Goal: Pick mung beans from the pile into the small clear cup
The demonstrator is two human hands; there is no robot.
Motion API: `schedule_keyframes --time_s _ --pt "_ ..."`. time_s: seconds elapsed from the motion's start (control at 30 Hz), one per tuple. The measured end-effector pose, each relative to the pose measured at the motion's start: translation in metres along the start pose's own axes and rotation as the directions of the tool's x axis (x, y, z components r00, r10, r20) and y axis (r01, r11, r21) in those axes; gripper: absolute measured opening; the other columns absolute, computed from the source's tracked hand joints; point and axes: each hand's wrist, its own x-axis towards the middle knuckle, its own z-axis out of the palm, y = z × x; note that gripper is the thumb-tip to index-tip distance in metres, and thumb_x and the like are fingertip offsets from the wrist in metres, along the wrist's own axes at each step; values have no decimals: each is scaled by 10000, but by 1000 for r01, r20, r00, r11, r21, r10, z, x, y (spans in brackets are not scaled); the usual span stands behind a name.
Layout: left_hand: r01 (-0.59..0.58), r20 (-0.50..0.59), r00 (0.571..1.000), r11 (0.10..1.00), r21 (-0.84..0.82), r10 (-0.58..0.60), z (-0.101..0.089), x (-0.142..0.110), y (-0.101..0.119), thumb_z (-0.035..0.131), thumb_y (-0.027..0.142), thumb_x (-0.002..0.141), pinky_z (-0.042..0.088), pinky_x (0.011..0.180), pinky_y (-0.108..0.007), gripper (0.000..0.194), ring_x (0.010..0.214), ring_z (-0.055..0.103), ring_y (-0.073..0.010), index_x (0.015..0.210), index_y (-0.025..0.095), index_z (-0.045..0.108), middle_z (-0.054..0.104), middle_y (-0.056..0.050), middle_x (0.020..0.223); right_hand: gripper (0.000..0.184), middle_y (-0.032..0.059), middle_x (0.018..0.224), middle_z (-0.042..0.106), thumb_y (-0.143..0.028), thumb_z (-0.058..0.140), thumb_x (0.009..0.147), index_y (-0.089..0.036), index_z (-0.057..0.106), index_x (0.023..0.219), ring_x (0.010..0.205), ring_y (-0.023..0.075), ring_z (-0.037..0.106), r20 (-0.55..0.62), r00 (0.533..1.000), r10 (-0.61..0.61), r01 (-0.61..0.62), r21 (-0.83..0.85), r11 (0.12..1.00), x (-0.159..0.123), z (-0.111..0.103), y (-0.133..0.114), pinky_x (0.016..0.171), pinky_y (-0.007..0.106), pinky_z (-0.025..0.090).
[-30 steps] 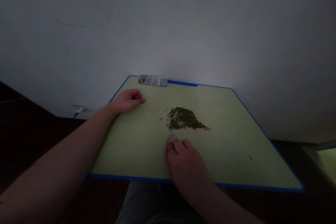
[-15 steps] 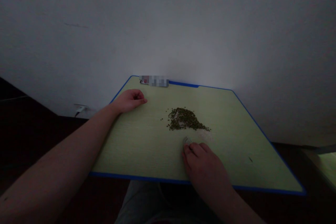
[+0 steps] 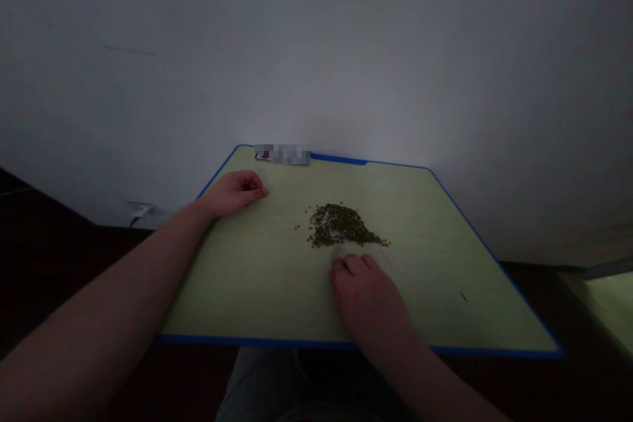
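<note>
A heap of small dark green beans, probably mung beans, [image 3: 339,225] lies mid-table on a pale green board with a blue edge [image 3: 247,290]. A few loose beans sit around the heap. My right hand [image 3: 366,293] rests just below the heap, with its fingertips on a small pale object [image 3: 339,252] that they mostly hide. My left hand [image 3: 233,194] lies curled on the board's far left, holding nothing and touching no beans.
A pixelated, blurred item [image 3: 281,155] lies at the board's far edge. A dark speck [image 3: 463,297] sits at the right. A white wall rises behind, with a plug and cable [image 3: 141,212] low on it. A second green surface [image 3: 610,303] shows at far right.
My right hand has moved up toward the heap and slightly left, with the small pale object at its fingertips. My left hand has barely moved, and the view has shifted slightly.
</note>
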Motion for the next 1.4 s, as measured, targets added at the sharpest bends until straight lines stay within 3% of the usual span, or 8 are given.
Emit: schedule_keyframes --time_s 0.2,0.37,0.73,1.0,1.4 --pt "7 0 1000 1000 -17 -7 1 1 -4 655 409 709 351 534 -251 253 563 438 -99 718 172 568 499 24 628 270 124 978 684 -87 503 915 -93 687 1113 887 237 604 -50 997 57 -60 -57 997 -14 10 23 810 361 509" --pt "16 -2 1000 1000 -9 -16 0 0 -1 660 415 698 351 537 -248 258 568 447 -103 712 178 561 506 24 626 279 128 984 692 -105 513 919 -81 680 1141 877 234 610 -92 995 32 -40 -87 995 -26 14 29 799 360 515" --pt "17 2 1000 999 -37 -17 1 1 -1 666 407 683 342 529 -249 244 543 425 -101 698 187 561 490 30 597 218 109 912 696 -124 524 913 -114 707 1031 825 229 601 -216 976 -20 27 31 999 -31 12 35 745 363 534" --pt "5 -1 1000 1000 3 -5 0 0 -2 661 411 694 354 546 -252 248 569 448 -110 699 185 560 509 23 616 231 103 917 678 -70 616 851 -78 676 1073 836 228 574 -172 979 -107 118 54 992 -16 12 17 760 346 512" --pt "3 1 1000 1000 21 -3 0 1 -4 653 404 702 360 547 -248 232 571 453 -110 719 183 583 519 17 629 232 103 920 668 -60 564 870 -104 679 1065 820 223 569 -130 991 -33 34 2 999 -4 8 11 728 343 499"
